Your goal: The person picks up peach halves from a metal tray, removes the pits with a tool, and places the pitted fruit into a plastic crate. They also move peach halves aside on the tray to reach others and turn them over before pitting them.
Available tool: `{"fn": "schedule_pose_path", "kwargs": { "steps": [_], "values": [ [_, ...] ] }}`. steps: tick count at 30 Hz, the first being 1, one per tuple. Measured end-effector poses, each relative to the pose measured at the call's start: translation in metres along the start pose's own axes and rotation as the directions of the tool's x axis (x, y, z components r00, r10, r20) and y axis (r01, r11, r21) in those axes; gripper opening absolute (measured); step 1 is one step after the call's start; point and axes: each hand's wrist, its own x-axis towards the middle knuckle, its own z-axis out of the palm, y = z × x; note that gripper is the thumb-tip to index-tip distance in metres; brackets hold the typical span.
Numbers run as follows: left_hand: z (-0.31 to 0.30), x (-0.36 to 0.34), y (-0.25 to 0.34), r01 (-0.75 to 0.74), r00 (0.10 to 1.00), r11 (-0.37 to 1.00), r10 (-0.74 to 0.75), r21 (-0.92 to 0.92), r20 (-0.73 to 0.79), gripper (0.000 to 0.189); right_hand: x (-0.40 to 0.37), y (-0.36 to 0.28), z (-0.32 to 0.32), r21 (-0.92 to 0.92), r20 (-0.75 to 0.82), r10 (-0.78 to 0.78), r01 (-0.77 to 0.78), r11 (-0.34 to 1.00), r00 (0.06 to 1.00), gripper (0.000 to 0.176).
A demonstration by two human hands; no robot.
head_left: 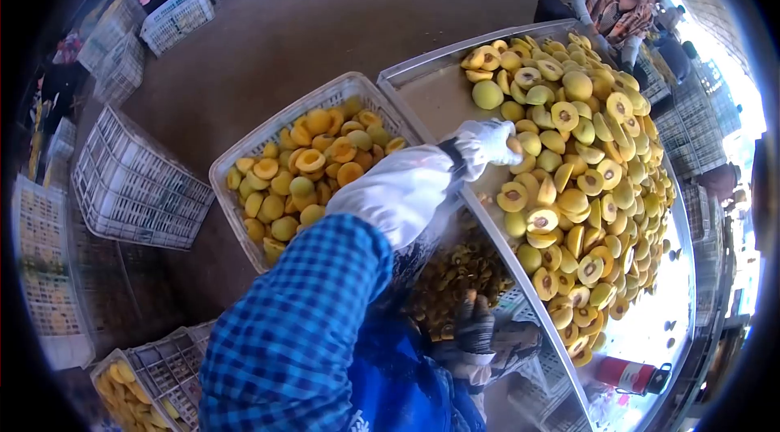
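Observation:
My left hand, in a white glove with a dark wristband, reaches to the near-left edge of a pile of halved yellow stone fruit. Its fingers look closed at a small brownish thing that I cannot make out. Many halves show brown centres; a few fruits look whole. Lower down, close to the blue apron, my right hand wears a dark glove with a pale cuff. Its fingers are curled, and what they hold, if anything, is hidden. Behind it, brownish scraps fill a container below the tray.
The metal tray has a raised rim. Left of it stands a plastic crate of yellow-orange halves. A red bottle lies on the tray. Other crates stand around; a person works at the far side.

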Motion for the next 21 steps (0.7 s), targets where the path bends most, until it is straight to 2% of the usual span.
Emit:
{"fn": "schedule_pose_path", "kwargs": {
  "steps": [1,2,3,4,5,6,7,9,10,11,13,14,15,16,18,19,20,21],
  "values": [
    [-0.001,-0.022,0.012,0.103,0.994,0.891,-0.072,-0.442,0.087,0.046,0.0,0.003,-0.002,0.065,0.01,0.018,-0.018,0.998,1.0,0.02],
    [0.002,-0.039,0.007,0.07,0.993,0.726,0.017,-0.684,0.121,0.043,-0.001,0.01,-0.004,0.128,0.021,0.041,-0.043,0.991,0.999,0.021],
    [0.013,-0.054,-0.002,-0.108,0.989,0.679,0.151,-0.726,-0.005,0.043,-0.003,0.018,-0.006,0.19,0.03,0.066,-0.071,0.979,0.997,0.022],
    [0.028,-0.067,-0.004,-0.089,0.993,0.542,0.117,-0.836,-0.03,0.045,-0.003,0.017,-0.011,0.12,-0.006,-0.114,0.114,0.986,0.993,0.024],
    [0.044,-0.08,-0.006,-0.083,0.995,0.385,0.084,-0.919,-0.054,0.051,-0.006,0.01,-0.014,0.244,-0.025,-0.053,0.058,0.968,0.998,0.023],
    [0.063,-0.086,-0.017,-0.018,0.996,0.275,0.091,-0.961,0.007,0.057,-0.005,-0.007,-0.019,0.365,-0.042,0.017,0.0,0.931,0.999,0.022],
    [0.073,-0.101,-0.014,0.05,0.998,0.262,-0.049,-0.964,0.039,0.058,-0.005,-0.016,-0.02,0.308,-0.129,-0.029,0.068,0.949,0.991,0.02],
    [0.096,-0.12,-0.016,0.173,0.949,0.217,-0.298,-0.961,0.103,0.054,-0.004,-0.052,-0.033,0.255,-0.144,-0.119,0.154,0.955,0.982,0.018],
    [0.111,-0.125,-0.021,0.038,0.952,0.278,-0.301,-0.96,-0.05,0.054,-0.003,-0.067,-0.037,0.224,-0.157,-0.156,0.189,0.956,0.975,0.017],
    [0.121,-0.131,-0.024,-0.013,0.955,0.266,-0.282,-0.964,-0.09,0.053,-0.002,-0.057,-0.027,0.29,-0.168,-0.124,0.169,0.942,0.978,0.017],
    [0.138,-0.14,-0.03,-0.088,0.964,0.228,-0.224,-0.97,-0.14,0.054,-0.005,-0.059,-0.026,0.293,-0.21,-0.119,0.178,0.939,0.971,0.015],
    [0.147,-0.138,-0.033,-0.118,0.968,0.207,-0.194,-0.971,-0.159,0.054,-0.005,-0.073,-0.031,0.235,-0.226,-0.149,0.202,0.951,0.963,0.013],
    [0.159,-0.134,-0.043,-0.107,0.971,0.143,-0.199,-0.984,-0.135,0.054,-0.006,-0.072,-0.028,0.269,-0.223,-0.081,0.141,0.953,0.972,0.013],
    [0.158,-0.133,-0.042,-0.069,0.98,0.145,-0.175,-0.987,-0.094,0.056,-0.008,-0.067,-0.025,0.309,-0.211,-0.02,0.086,0.947,0.977,0.013],
    [0.155,-0.138,-0.032,-0.01,0.99,0.153,-0.136,-0.988,-0.031,0.057,-0.007,-0.058,-0.021,-0.049,-0.287,-0.199,0.193,0.98,0.937,0.015],
    [0.152,-0.143,-0.022,0.012,0.992,0.156,-0.122,-0.988,-0.008,0.055,-0.005,-0.07,-0.028,0.136,-0.269,-0.057,0.096,0.986,0.961,0.017],
    [0.151,-0.147,-0.015,0.007,0.993,0.176,-0.114,-0.984,-0.013,0.054,-0.006,-0.073,-0.032,0.1,-0.249,-0.023,0.05,0.994,0.968,0.02],
    [0.148,-0.151,-0.015,0.045,0.999,0.198,-0.036,-0.979,0.039,0.047,-0.005,-0.07,-0.03,0.096,-0.258,-0.011,0.037,0.995,0.966,0.021]
  ]
}}
